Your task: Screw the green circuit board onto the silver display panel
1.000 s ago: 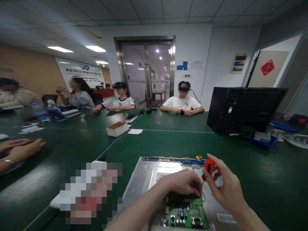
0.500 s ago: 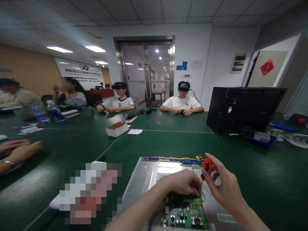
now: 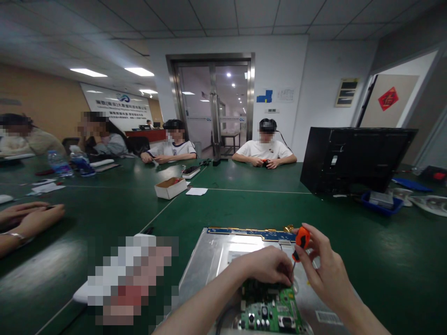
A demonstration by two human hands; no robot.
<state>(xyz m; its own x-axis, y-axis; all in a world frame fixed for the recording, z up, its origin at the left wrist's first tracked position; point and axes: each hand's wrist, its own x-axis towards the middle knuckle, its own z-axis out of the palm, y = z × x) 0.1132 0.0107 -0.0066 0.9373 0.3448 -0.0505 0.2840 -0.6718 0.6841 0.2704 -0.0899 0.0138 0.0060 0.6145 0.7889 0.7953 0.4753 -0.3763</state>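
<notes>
An orange-and-black screwdriver (image 3: pixel 302 237) stands tilted in my right hand (image 3: pixel 326 270), its handle between thumb and fingers. Its thin shaft points down to the top edge of a green circuit board (image 3: pixel 268 311). Right beside the shaft's lower end, my left hand (image 3: pixel 268 264) has its fingers pinched together; what they hold is hidden. Under both hands lies a silver metal panel (image 3: pixel 200 260), with a narrow blue circuit strip (image 3: pixel 244 233) along its far edge and the green board mounted on its near part.
A large black monitor (image 3: pixel 356 158) stands at the right, near a blue tray (image 3: pixel 380 203). A small white box (image 3: pixel 170 187) sits mid-table. Left of the panel is a blurred-out pale item (image 3: pixel 115 274). Another person's hands (image 3: pixel 33 221) rest at the left edge; several people sit around.
The screwdriver handle has shifted slightly right and its angle has changed a little, with my right fingers regripping around it. My left hand keeps its place at the shaft's lower end.
</notes>
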